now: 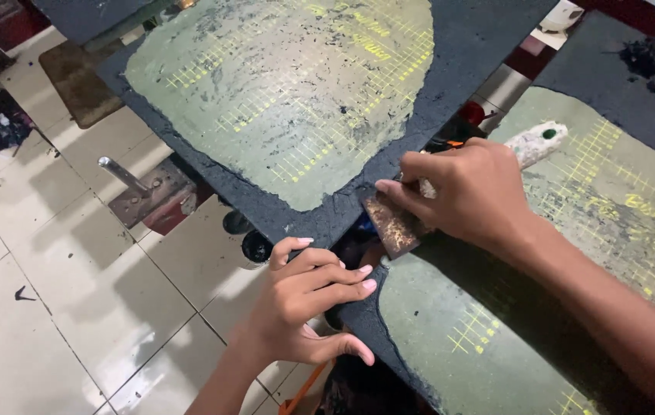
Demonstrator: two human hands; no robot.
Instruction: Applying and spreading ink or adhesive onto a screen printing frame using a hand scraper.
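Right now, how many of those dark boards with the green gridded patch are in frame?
3: one board upper centre, one board at right under the right hand, one board bottom centre by the left hand. More may lie outside the frame.

Both my hands low and close together

My right hand is clenched in a fist-like grip, forearm running off lower right; my left hand sits just below it, fingers curled (thumb splayed out).

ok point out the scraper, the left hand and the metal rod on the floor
scraper (391, 223), head view, on its rusty flat blade
left hand (304, 303), head view, on the back of the hand
metal rod (121, 174), head view, on its shiny shaft
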